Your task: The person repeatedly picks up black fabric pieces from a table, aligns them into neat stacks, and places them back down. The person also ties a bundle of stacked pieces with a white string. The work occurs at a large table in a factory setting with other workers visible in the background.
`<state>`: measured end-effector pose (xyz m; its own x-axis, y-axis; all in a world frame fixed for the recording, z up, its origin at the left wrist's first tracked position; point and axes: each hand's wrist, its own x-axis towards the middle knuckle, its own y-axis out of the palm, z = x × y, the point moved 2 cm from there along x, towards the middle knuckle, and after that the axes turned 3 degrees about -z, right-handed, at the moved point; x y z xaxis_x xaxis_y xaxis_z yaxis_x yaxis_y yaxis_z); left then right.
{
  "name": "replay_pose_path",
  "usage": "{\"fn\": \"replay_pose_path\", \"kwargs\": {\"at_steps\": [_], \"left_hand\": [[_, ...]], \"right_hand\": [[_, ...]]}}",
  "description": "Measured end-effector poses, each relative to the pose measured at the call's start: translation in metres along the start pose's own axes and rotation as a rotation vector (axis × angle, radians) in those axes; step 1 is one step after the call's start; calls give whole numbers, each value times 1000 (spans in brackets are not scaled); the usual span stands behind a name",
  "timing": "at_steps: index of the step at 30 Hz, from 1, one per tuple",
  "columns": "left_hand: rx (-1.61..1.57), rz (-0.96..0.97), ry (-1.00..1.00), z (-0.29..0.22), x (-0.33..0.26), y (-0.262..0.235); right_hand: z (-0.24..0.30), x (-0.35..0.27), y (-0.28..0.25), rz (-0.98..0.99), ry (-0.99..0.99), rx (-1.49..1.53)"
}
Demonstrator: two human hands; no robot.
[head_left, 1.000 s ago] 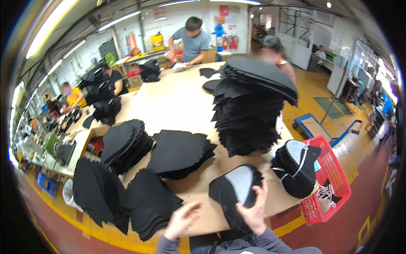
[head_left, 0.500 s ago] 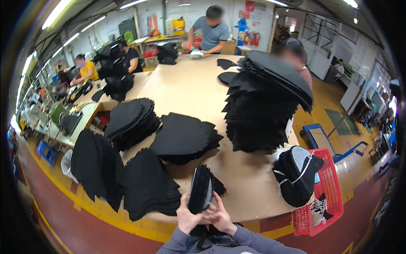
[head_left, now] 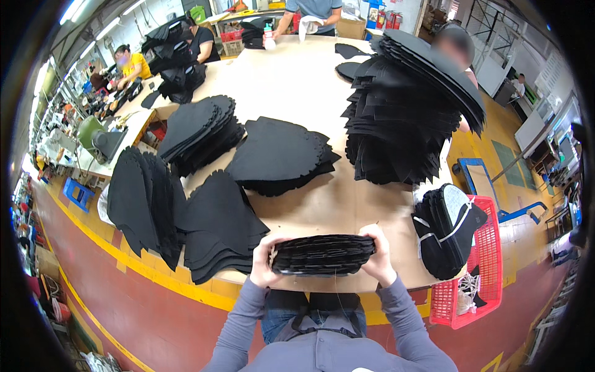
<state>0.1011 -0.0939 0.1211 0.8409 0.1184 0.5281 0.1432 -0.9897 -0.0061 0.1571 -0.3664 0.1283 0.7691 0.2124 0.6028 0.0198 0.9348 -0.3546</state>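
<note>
Between my two hands, a thick stack of black fabric pieces is held edge-on above the table's front edge. My left hand grips its left end, and my right hand its right end, fingers closed round it. A thin thread hangs from the stack's lower side. To the left of my hands lies a fanned pile of black cut pieces, with another pile farther back. On the right, a tied bundle of black pieces with a white strap leans at the table's corner.
A tall stack of black pieces stands at the table's right side. A red plastic basket sits by the right corner. More piles lie at the left edge. A blue-framed trolley stands right; several people work around the table.
The stack has turned from upright to lengthwise across, and my hands have moved apart to its two ends. The view has tipped lower. The far worker now holds a white bottle and a white cloth-like piece.
</note>
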Motion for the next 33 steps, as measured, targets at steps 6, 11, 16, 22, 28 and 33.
{"fn": "replay_pose_path", "kwargs": {"at_steps": [6, 11, 16, 22, 28, 33], "left_hand": [[-2, -31, -178, 73, -15, 44], [45, 200, -218, 36, 24, 46], [38, 332, -224, 65, 6, 38], [-1, 200, -231, 65, -3, 47], [367, 352, -124, 75, -2, 28], [161, 337, -151, 68, -18, 33]], "right_hand": [[-40, -50, 11, -4, 195, 38], [-24, -35, -11, -30, 341, 123], [-60, -58, 1, -50, 412, 236], [-54, -57, -2, -142, 385, 233], [-54, -33, -9, 60, 282, 106], [-43, -38, -17, 26, 238, 219]]}}
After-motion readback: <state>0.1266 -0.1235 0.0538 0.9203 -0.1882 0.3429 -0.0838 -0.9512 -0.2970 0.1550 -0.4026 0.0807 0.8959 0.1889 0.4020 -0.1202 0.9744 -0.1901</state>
